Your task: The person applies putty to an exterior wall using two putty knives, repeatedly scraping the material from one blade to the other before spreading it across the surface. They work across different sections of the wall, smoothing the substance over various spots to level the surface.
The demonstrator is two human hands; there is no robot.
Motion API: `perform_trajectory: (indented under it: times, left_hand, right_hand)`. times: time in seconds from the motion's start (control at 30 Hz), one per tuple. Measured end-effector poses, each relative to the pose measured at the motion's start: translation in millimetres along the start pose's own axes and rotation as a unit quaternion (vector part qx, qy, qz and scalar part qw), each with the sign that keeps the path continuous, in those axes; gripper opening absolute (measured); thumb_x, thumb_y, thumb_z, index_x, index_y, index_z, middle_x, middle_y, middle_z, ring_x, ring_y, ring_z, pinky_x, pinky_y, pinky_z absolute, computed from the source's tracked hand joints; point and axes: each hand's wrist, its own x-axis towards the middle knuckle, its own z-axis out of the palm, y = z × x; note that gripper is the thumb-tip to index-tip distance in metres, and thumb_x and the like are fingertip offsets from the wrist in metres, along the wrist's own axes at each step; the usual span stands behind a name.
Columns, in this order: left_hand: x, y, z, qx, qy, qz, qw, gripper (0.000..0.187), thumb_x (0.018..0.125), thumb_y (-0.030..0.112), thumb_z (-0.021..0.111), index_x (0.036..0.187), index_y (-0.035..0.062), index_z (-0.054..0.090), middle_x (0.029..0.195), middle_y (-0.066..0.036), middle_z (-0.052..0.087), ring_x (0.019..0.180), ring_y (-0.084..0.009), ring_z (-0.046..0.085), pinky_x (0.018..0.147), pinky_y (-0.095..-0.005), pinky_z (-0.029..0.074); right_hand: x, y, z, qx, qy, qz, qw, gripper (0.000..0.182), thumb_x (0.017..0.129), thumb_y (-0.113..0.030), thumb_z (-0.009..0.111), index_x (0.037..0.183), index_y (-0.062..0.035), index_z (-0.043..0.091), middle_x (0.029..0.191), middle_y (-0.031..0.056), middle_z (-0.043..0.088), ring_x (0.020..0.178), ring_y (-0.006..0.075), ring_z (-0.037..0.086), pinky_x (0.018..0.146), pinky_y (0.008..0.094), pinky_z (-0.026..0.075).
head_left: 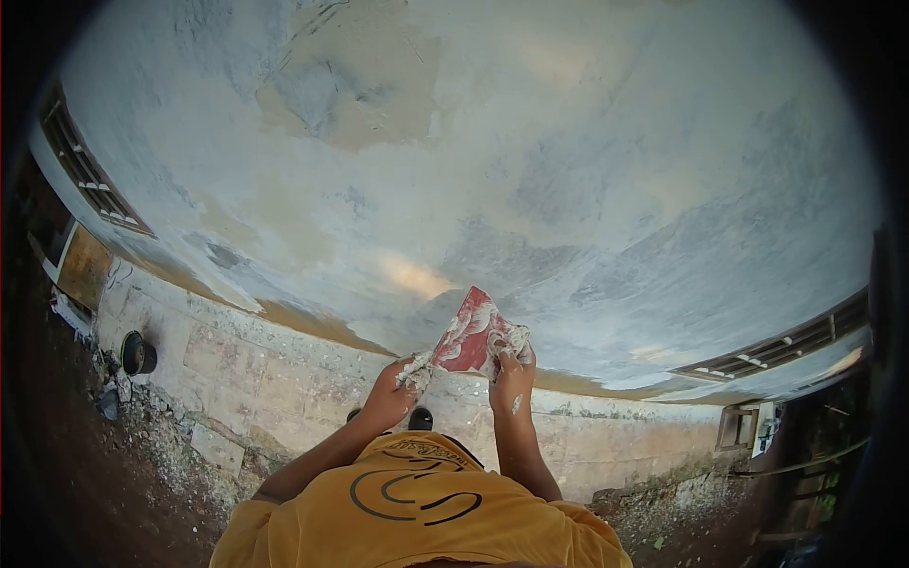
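Note:
A red flat putty scraper [462, 339], smeared with whitish putty, is held out in front of the wall. My left hand [390, 396] is closed at its lower left corner, with putty caked over the fingers. On the other side my right hand [512, 381] grips the scraper's right edge, and thick putty covers its thumb and fingers. Whether a second blade lies beneath the first is hidden by the hands and putty. Beyond the scraper rises a wall [587, 199] with patchy white, grey and beige coating.
Slatted wooden openings [90, 170] break the wall at far left and right. A stone ledge [284, 388] runs along its foot, where my dark shoes partly show. A black bucket [138, 354] is at the left, near rubble [189, 426] on the ground.

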Motion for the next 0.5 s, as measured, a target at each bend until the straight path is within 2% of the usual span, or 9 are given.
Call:
perform_trajectory:
  times: [0.13, 0.2, 0.27, 0.33, 0.43, 0.47, 0.5]
  left_hand:
    - [-2, -14, -1, 0.07, 0.021, 0.025, 0.997, 0.039, 0.082, 0.001, 0.049, 0.121, -0.0046, 0.047, 0.109, -0.021, 0.056, 0.101, -0.0255, 0.054, 0.091, -0.0331, 0.04]
    - [0, -1, -2, 0.051, 0.009, 0.023, 0.998, 0.041, 0.082, 0.001, 0.049, 0.122, -0.0047, 0.046, 0.108, -0.019, 0.057, 0.099, -0.0232, 0.055, 0.088, -0.0319, 0.041]
    - [-2, 23, -2, 0.031, -0.003, 0.023, 0.999, 0.042, 0.083, 0.001, 0.049, 0.124, -0.0048, 0.044, 0.108, -0.018, 0.057, 0.097, -0.0209, 0.055, 0.086, -0.0307, 0.043]
    - [-3, 45, 0, -0.067, -0.005, -0.185, 0.98, 0.039, 0.084, -0.001, 0.045, 0.123, -0.0041, 0.046, 0.106, -0.013, 0.059, 0.093, -0.0153, 0.056, 0.08, -0.0272, 0.044]
    - [-4, 52, 6, -0.134, 0.029, -0.175, 0.975, 0.038, 0.086, -0.003, 0.041, 0.124, -0.0034, 0.047, 0.103, -0.009, 0.06, 0.089, -0.0114, 0.056, 0.076, -0.024, 0.045]
    - [0, 37, 2, -0.17, 0.002, -0.161, 0.972, 0.039, 0.088, -0.003, 0.039, 0.126, -0.0037, 0.045, 0.105, -0.01, 0.06, 0.092, -0.012, 0.056, 0.078, -0.0244, 0.045]
    - [4, 10, 3, -0.186, 0.018, -0.093, 0.978, 0.033, 0.09, -0.001, 0.042, 0.123, -0.0014, 0.038, 0.104, -0.012, 0.057, 0.079, -0.0133, 0.057, 0.066, -0.0261, 0.048]
  right_hand:
    - [2, 0, 0, 0.052, -0.002, 0.027, 0.998, 0.038, 0.074, 0.002, 0.04, 0.11, 0.0055, 0.049, 0.103, 0.0143, 0.058, 0.093, 0.0229, 0.06, 0.083, 0.0331, 0.049]
    - [4, -1, -1, 0.088, 0.004, 0.045, 0.995, 0.037, 0.074, 0.001, 0.041, 0.11, 0.0047, 0.05, 0.102, 0.0139, 0.059, 0.093, 0.023, 0.06, 0.082, 0.0334, 0.05]
    - [7, -6, -3, 0.193, -0.007, 0.11, 0.975, 0.034, 0.076, 0.001, 0.043, 0.109, 0.0028, 0.052, 0.1, 0.0117, 0.061, 0.091, 0.0231, 0.06, 0.08, 0.0329, 0.05]
    - [9, -16, -3, 0.226, -0.002, 0.124, 0.966, 0.034, 0.076, 0.0, 0.043, 0.109, 0.002, 0.052, 0.1, 0.0114, 0.06, 0.09, 0.0235, 0.061, 0.079, 0.0334, 0.05]
    - [12, -25, -13, 0.269, -0.003, 0.13, 0.954, 0.036, 0.076, -0.002, 0.042, 0.111, 0.0015, 0.051, 0.104, 0.0115, 0.06, 0.093, 0.0242, 0.06, 0.081, 0.0345, 0.05]
    - [15, -29, -16, 0.278, -0.011, 0.124, 0.952, 0.039, 0.076, -0.002, 0.041, 0.114, 0.0018, 0.05, 0.107, 0.012, 0.059, 0.095, 0.0245, 0.06, 0.084, 0.035, 0.049]
    - [17, -39, -14, 0.282, -0.019, 0.105, 0.954, 0.039, 0.076, -0.002, 0.041, 0.114, 0.0018, 0.05, 0.107, 0.012, 0.059, 0.095, 0.0245, 0.06, 0.084, 0.035, 0.049]
